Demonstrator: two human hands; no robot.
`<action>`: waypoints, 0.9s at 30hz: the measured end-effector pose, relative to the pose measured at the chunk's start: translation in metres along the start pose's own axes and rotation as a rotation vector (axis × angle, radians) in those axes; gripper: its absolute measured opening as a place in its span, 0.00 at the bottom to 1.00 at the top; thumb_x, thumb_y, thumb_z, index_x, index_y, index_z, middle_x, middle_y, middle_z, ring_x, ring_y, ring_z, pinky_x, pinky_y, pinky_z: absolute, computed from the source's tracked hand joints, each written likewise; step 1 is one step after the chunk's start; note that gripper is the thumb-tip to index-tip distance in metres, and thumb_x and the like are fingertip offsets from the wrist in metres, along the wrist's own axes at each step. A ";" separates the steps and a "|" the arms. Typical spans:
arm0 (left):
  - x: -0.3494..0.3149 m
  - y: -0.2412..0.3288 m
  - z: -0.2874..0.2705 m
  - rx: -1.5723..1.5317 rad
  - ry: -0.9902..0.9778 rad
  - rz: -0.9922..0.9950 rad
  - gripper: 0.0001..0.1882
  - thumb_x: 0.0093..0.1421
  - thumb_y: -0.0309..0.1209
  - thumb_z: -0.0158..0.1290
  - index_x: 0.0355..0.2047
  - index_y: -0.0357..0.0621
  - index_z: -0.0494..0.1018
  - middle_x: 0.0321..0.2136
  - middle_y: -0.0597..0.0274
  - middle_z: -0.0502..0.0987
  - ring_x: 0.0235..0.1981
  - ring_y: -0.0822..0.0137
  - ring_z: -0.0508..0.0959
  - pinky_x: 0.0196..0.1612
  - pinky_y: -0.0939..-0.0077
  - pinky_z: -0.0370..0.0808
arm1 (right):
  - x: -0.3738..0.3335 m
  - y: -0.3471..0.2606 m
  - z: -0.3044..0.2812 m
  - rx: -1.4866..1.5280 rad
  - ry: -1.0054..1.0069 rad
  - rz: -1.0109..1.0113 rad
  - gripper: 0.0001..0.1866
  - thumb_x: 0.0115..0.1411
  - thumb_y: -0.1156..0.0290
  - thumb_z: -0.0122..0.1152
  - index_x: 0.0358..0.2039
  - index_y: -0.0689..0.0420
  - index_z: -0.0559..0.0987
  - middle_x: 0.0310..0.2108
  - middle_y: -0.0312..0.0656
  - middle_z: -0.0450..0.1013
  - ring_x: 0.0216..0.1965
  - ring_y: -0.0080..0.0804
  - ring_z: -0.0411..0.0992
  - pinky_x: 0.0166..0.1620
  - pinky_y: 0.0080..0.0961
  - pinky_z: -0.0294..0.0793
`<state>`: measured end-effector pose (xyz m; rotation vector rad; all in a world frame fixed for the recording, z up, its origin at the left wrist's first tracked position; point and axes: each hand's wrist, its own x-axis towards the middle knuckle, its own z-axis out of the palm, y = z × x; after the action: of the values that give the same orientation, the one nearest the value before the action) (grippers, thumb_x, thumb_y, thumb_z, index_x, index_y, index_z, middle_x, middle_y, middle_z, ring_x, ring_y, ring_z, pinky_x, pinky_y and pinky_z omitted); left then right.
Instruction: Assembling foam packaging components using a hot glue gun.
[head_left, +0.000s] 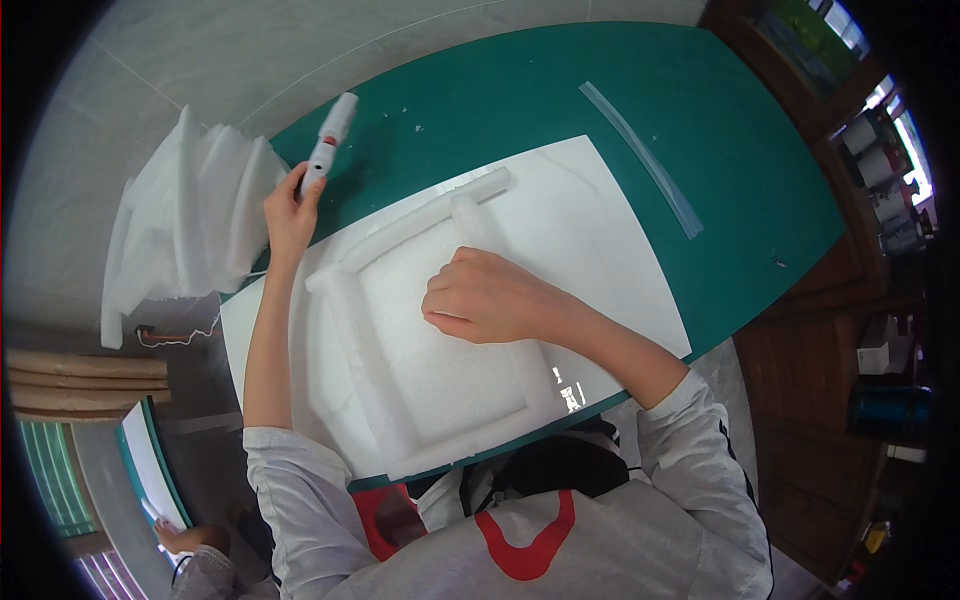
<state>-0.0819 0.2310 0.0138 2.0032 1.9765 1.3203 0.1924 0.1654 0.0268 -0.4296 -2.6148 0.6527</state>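
Observation:
My left hand [293, 212] is wrapped around a white hand-held tool [321, 158] with an orange band, whose whitish front end points up and away over the green table. The tool's exact kind is not clear. Over the middle of a thin white foam sheet [400, 330], my right hand [484, 296] is curled into a fist; its fingertips are turned down and partly hidden, and nothing shows sticking out of it. White foam strips [365, 360] run along the sheet's edges like a frame. One far strip [425, 215] reaches past the corner on the right.
Beneath the foam lies a glossy white board [610, 250] on the green table [740, 150]. A clear plastic strip [645, 165] rests at the right. White foam pieces [200, 200] are piled beyond the left edge, near a cord [200, 333]. At lower left, another person's hand [180, 540] is at a second board.

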 end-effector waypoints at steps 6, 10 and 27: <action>-0.003 0.004 0.006 0.085 -0.194 0.231 0.17 0.46 0.31 0.56 0.35 0.34 0.70 0.27 0.48 0.73 0.26 0.56 0.72 0.29 0.73 0.68 | 0.001 -0.002 -0.001 -0.009 -0.017 0.003 0.08 0.50 0.71 0.49 0.19 0.58 0.74 0.19 0.37 0.70 0.24 0.31 0.67 0.39 0.26 0.62; -0.004 0.005 0.010 0.161 -0.238 0.243 0.17 0.45 0.29 0.57 0.35 0.33 0.70 0.27 0.49 0.73 0.27 0.57 0.71 0.31 0.73 0.68 | 0.000 -0.001 0.000 0.005 -0.016 0.011 0.08 0.50 0.71 0.49 0.19 0.58 0.74 0.19 0.38 0.70 0.24 0.31 0.67 0.39 0.26 0.62; -0.006 0.012 0.010 0.178 -0.420 0.078 0.19 0.44 0.29 0.57 0.37 0.35 0.70 0.30 0.48 0.72 0.29 0.57 0.73 0.36 0.72 0.70 | 0.000 0.003 0.006 0.016 0.130 -0.080 0.11 0.50 0.71 0.48 0.13 0.57 0.72 0.14 0.37 0.66 0.20 0.32 0.65 0.34 0.26 0.61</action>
<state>-0.0650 0.2291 0.0110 2.2247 1.8836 0.6710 0.1904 0.1654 0.0207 -0.3484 -2.4886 0.5984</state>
